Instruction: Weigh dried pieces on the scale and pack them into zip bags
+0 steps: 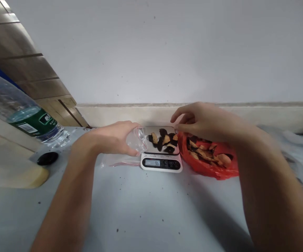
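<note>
A white digital kitchen scale (pixel 162 169) stands on the table, its display reading what looks like 96; I cannot make out a decimal point. On its metal plate lie several dark-skinned dried slices (pixel 163 138) with tan insides. At the scale's left edge, my left hand (pixel 117 138) has a clear zip bag (pixel 138 139) between its spread thumb and fingers, the bag's mouth facing the plate. My right hand (pixel 193 118) hovers at the plate's right edge, fingers curved and apart, with nothing visible in them. Below it, an open red plastic bag (pixel 206 171) holds more slices (pixel 204 154).
At left a large water bottle (pixel 33 120) with a green label leans in view, near a black cap (pixel 47 158) and a translucent container (pixel 12 168). Clear plastic bags (pixel 293 147) lie at far right. A pale wall (pixel 167 52) rises behind the table (pixel 141 210).
</note>
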Action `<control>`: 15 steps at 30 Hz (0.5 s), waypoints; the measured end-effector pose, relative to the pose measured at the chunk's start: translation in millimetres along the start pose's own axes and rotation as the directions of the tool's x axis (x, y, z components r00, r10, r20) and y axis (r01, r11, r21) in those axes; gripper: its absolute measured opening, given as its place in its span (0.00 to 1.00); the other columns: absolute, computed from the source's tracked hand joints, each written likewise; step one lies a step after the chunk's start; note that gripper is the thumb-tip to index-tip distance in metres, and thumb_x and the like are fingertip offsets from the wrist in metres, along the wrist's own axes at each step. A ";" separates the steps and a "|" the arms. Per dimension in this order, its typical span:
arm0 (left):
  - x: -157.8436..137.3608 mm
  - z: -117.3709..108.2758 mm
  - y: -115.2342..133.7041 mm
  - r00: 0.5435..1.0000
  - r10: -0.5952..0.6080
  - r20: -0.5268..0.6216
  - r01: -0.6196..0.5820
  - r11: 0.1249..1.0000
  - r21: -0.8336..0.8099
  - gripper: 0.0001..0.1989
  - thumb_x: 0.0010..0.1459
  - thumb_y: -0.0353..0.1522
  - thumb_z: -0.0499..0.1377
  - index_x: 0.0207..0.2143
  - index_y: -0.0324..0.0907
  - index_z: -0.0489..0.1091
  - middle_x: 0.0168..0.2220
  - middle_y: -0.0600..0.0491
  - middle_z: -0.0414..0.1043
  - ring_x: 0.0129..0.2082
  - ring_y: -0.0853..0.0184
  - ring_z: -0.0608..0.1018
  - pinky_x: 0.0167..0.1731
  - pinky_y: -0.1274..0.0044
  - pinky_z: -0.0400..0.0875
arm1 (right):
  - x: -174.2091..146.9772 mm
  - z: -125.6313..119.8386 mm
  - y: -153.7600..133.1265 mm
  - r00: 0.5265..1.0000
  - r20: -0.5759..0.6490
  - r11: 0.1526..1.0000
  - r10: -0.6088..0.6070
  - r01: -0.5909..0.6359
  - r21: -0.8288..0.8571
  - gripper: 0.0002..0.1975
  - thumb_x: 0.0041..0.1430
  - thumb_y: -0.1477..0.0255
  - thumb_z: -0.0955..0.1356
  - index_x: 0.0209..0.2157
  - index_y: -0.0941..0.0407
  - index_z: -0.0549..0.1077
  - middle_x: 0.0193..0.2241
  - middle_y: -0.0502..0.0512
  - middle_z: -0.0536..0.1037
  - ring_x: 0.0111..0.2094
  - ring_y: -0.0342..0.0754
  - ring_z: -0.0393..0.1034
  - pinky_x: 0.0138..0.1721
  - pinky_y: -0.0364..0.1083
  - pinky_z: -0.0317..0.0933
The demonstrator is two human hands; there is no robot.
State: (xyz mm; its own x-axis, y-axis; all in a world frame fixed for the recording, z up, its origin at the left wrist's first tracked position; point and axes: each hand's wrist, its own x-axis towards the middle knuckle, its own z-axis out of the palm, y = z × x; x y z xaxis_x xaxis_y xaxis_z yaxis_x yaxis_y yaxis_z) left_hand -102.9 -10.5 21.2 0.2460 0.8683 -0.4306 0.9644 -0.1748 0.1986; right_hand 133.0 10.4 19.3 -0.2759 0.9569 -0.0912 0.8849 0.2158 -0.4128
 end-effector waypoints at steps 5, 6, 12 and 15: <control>0.1 -0.2 -2.1 1.000 -0.023 0.017 0.023 1.000 -0.009 0.53 0.48 0.52 0.60 0.74 0.44 0.56 0.73 0.44 0.63 0.68 0.46 0.70 0.66 0.64 0.64 | 0.8 -1.0 4.5 0.994 -0.103 0.999 -0.029 0.026 -0.039 0.09 0.62 0.74 0.70 0.41 0.52 0.83 0.33 0.50 0.85 0.29 0.45 0.78 0.27 0.43 0.63; 0.6 0.2 -3.3 1.000 -0.020 0.016 0.020 1.000 -0.011 0.53 0.48 0.52 0.61 0.74 0.43 0.56 0.73 0.43 0.63 0.68 0.46 0.70 0.66 0.64 0.64 | 0.9 -0.6 4.1 0.995 -0.093 0.999 -0.025 0.022 -0.037 0.09 0.62 0.73 0.70 0.42 0.52 0.83 0.33 0.50 0.85 0.29 0.46 0.78 0.27 0.43 0.64; 1.1 2.0 -7.0 1.000 -0.010 0.007 0.010 1.000 -0.027 0.47 0.49 0.52 0.63 0.70 0.48 0.62 0.69 0.45 0.69 0.64 0.46 0.74 0.62 0.64 0.67 | 0.7 5.3 -6.0 0.998 0.060 0.999 0.007 -0.011 0.051 0.10 0.64 0.73 0.72 0.46 0.52 0.81 0.37 0.51 0.87 0.31 0.46 0.80 0.27 0.42 0.66; 1.1 2.3 -6.5 1.000 0.000 0.006 0.000 0.999 -0.032 0.46 0.51 0.50 0.63 0.70 0.46 0.62 0.70 0.45 0.68 0.64 0.47 0.73 0.63 0.65 0.66 | 4.2 12.9 -10.4 0.994 0.107 0.994 -0.015 0.003 0.110 0.10 0.65 0.75 0.71 0.47 0.52 0.80 0.39 0.51 0.87 0.34 0.46 0.81 0.31 0.42 0.68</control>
State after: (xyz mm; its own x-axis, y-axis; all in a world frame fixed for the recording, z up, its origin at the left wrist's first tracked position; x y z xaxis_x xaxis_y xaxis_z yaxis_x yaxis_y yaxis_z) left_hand -108.7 -9.5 17.4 0.2464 0.8655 -0.4361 0.9608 -0.1593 0.2267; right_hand 117.8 9.7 11.6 -0.3278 0.9272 -0.1812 0.8371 0.1961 -0.5107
